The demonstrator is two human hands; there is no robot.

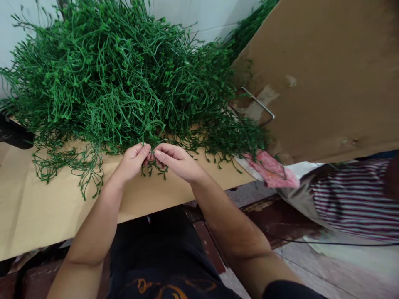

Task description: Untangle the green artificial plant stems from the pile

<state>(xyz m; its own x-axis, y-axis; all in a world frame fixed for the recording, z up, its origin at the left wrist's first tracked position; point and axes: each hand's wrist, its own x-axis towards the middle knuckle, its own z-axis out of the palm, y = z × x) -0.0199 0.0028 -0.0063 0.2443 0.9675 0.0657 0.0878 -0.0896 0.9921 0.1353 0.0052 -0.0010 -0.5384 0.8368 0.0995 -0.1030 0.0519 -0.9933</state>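
A big heap of thin green plastic-looking stems [124, 74] with small buds at their tips lies across the back of the cardboard-covered table [140, 195]. At the heap's front edge, my left hand [136, 158] pinches a green stem between thumb and fingers. Close beside it on the right, my right hand [174, 160] also has thumb and fingers pinched on green stems, and the fingertips of both hands nearly touch. Stem ends hang below the fingers. The far fingers of both hands are partly hidden.
A large cardboard sheet [324, 79] stands at the right, with a bent metal wire [258, 103] at its edge. Below it are a pink bag [274, 170] and striped cloth [358, 199]. A black object [15, 132] sits at the left edge. Behind is a tiled wall [212, 14].
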